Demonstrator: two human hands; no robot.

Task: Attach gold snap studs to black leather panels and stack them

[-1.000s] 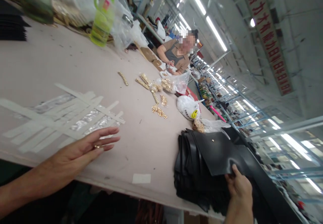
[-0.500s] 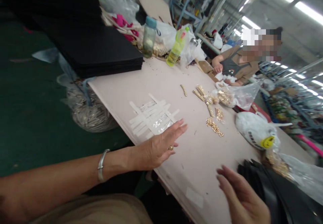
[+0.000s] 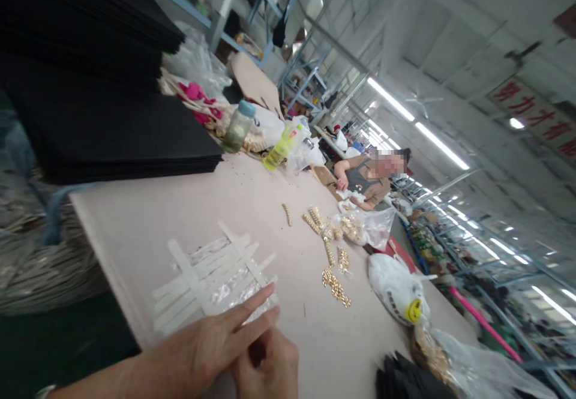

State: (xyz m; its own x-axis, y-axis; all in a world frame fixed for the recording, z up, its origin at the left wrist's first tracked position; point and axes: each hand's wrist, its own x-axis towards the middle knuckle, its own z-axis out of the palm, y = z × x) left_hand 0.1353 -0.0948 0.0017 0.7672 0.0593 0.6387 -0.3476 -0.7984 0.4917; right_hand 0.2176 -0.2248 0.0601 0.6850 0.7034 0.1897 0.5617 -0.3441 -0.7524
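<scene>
Low in the view, my left hand [image 3: 225, 339] is held with its fingers stretched out over the near edge of a taped patch [image 3: 216, 273], made of white strips and clear film on the pale table [image 3: 148, 207]. My right hand [image 3: 270, 363] is beside and partly under it, its fingers curled; the two hands meet, and what the right fingers hold, if anything, is hidden. Gold chain pieces [image 3: 335, 287] lie on the table beyond the hands.
Stacked black sheets [image 3: 121, 129] cover the far left corner. A blue-capped bottle [image 3: 238, 126] and a yellow-green bottle [image 3: 282, 147] stand behind. White bags [image 3: 396, 285] and black pieces [image 3: 405, 378] lie right. A person [image 3: 366, 177] sits across the table.
My right hand has moved left and joined my left hand. The view has swung upward and to the right, showing more ceiling, and the taped patch appears larger.
</scene>
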